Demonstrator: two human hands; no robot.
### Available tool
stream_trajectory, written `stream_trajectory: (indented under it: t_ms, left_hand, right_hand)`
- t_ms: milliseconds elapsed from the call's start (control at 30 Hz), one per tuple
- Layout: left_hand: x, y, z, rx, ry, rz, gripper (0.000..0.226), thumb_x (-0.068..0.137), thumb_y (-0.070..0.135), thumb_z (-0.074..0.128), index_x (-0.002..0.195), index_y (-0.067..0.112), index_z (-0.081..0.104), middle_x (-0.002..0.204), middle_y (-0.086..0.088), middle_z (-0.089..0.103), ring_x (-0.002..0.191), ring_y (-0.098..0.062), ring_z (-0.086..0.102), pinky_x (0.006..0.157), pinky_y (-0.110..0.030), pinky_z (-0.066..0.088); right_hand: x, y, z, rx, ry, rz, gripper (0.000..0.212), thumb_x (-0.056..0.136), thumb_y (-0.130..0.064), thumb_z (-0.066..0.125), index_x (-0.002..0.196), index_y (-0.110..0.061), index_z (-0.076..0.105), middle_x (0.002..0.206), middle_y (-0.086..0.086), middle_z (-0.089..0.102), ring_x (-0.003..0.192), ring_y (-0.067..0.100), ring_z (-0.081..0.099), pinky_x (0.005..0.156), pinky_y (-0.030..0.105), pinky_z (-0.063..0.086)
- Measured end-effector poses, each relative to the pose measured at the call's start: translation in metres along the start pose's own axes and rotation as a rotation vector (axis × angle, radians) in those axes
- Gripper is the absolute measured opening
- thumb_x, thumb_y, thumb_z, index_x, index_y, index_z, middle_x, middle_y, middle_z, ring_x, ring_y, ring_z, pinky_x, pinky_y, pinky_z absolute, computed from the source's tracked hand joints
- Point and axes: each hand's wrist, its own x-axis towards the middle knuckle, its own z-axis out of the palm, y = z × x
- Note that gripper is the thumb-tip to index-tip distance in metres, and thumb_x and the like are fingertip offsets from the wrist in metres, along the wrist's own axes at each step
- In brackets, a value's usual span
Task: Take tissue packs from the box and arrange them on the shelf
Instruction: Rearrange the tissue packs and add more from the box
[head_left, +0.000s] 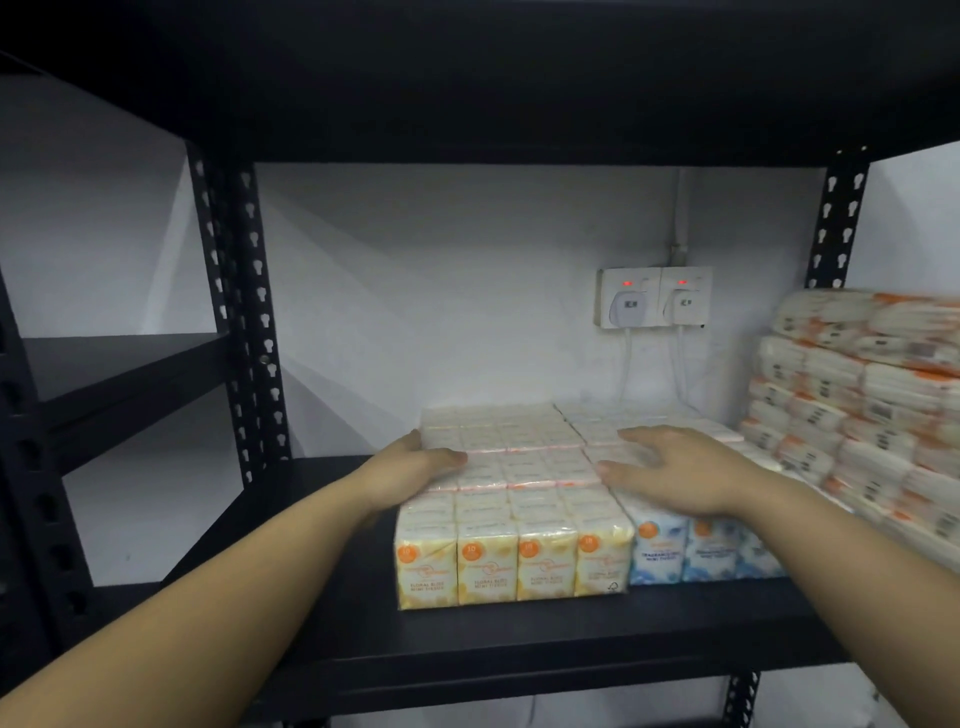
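Observation:
A yellow tissue pack bundle (514, 566) stands at the front of the black shelf (467, 649), with more packs (519, 467) lined up behind it. A blue tissue pack bundle (691, 551) stands right beside it. My left hand (415, 467) grips the left top edge of a pink-edged pack in the row, thumb on top. My right hand (675, 473) lies flat with straight fingers on the pack tops, where the yellow and blue rows meet. The box is out of view.
A tall stack of orange-and-white tissue packs (862, 410) fills the shelf's right end. Two wall sockets (654, 299) with plugs and cables sit on the white wall behind. Black perforated uprights (249, 322) frame the bay; the shelf's left part is bare.

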Motion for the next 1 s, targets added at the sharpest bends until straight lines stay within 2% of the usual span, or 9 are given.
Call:
stream_trajectory:
  t_ms: [133,233,300,400,467,633,733,867,1000]
  left_hand:
    - [-0.005,-0.004,0.013,-0.141,0.063,-0.014,0.035,0.096,0.024,0.068,0.129,0.027,0.054,0.115,0.005,0.074,0.097,-0.011,0.076,0.080,-0.029,0.059]
    - [-0.004,-0.004,0.020,-0.252,0.107,-0.025,0.054,0.091,0.032,0.074,0.138,0.023,0.049,0.126,0.001,0.070,0.109,-0.020,0.072,0.089,-0.038,0.058]
    - [-0.002,-0.002,0.025,-0.299,0.133,-0.023,0.062,0.090,0.036,0.074,0.143,0.021,0.045,0.129,0.000,0.068,0.111,-0.021,0.070,0.082,-0.033,0.057]
    - [-0.002,0.000,0.031,-0.372,0.151,-0.024,0.063,0.093,0.036,0.072,0.147,0.019,0.043,0.129,-0.001,0.067,0.105,-0.019,0.072,0.066,-0.024,0.059]
    - [-0.006,0.002,0.033,-0.378,0.174,-0.022,0.051,0.097,0.033,0.067,0.142,0.019,0.047,0.123,0.000,0.068,0.096,-0.017,0.074,0.061,-0.021,0.059]
    - [-0.015,-0.002,0.028,-0.459,0.119,-0.031,0.040,0.100,0.037,0.062,0.137,0.024,0.056,0.123,-0.005,0.075,0.106,-0.027,0.075,0.100,-0.052,0.056]
    - [-0.028,0.002,0.026,-0.207,0.133,0.039,0.038,0.101,0.038,0.061,0.137,0.030,0.052,0.137,0.007,0.065,0.113,-0.013,0.070,0.099,-0.033,0.052]
    - [-0.047,0.001,0.014,0.202,0.143,0.056,0.089,0.092,0.054,0.067,0.164,0.028,0.021,0.172,0.008,0.013,0.153,-0.019,0.031,0.118,-0.037,0.030]
    - [-0.087,0.001,0.015,0.413,0.113,0.204,0.104,0.080,0.077,0.060,0.164,0.030,0.022,0.171,0.014,0.008,0.157,-0.010,0.016,0.118,-0.028,0.022]
  right_hand:
    - [-0.003,0.029,0.007,0.097,-0.022,0.072,0.106,0.073,-0.094,0.047,0.159,-0.034,0.036,0.170,-0.009,0.024,0.126,0.019,0.060,0.087,0.026,0.057]
    - [-0.001,0.034,0.008,0.084,-0.023,0.054,0.103,0.075,-0.094,0.046,0.160,-0.037,0.032,0.170,-0.011,0.022,0.141,0.020,0.047,0.105,0.035,0.051]
    - [0.001,0.037,0.008,0.054,-0.028,0.053,0.101,0.077,-0.093,0.043,0.160,-0.036,0.032,0.170,-0.009,0.024,0.150,0.020,0.036,0.119,0.040,0.036]
    - [-0.001,0.039,0.007,0.026,-0.033,0.064,0.098,0.079,-0.093,0.039,0.159,-0.036,0.035,0.169,-0.009,0.026,0.153,0.019,0.030,0.123,0.040,0.028]
    - [-0.002,0.038,0.007,0.010,-0.023,0.067,0.097,0.079,-0.094,0.036,0.158,-0.036,0.038,0.168,-0.009,0.029,0.153,0.019,0.030,0.124,0.041,0.025]
    - [-0.008,0.031,0.007,-0.035,0.066,0.054,0.097,0.079,-0.096,0.026,0.153,-0.036,0.046,0.163,-0.008,0.040,0.148,0.020,0.039,0.120,0.046,0.032]
    - [-0.022,0.012,0.008,-0.062,0.112,-0.016,0.088,0.086,-0.089,0.024,0.152,-0.036,0.047,0.163,-0.007,0.041,0.149,0.019,0.037,0.121,0.047,0.029]
    - [-0.043,-0.025,0.020,-0.113,0.094,-0.119,0.090,0.083,-0.089,0.018,0.155,-0.040,0.040,0.166,-0.009,0.033,0.153,0.015,0.028,0.125,0.045,0.019]
    - [-0.062,-0.052,0.040,-0.117,0.138,-0.195,0.102,0.073,-0.096,0.007,0.157,-0.043,0.033,0.169,-0.014,0.025,0.156,0.008,0.018,0.128,0.042,0.009]
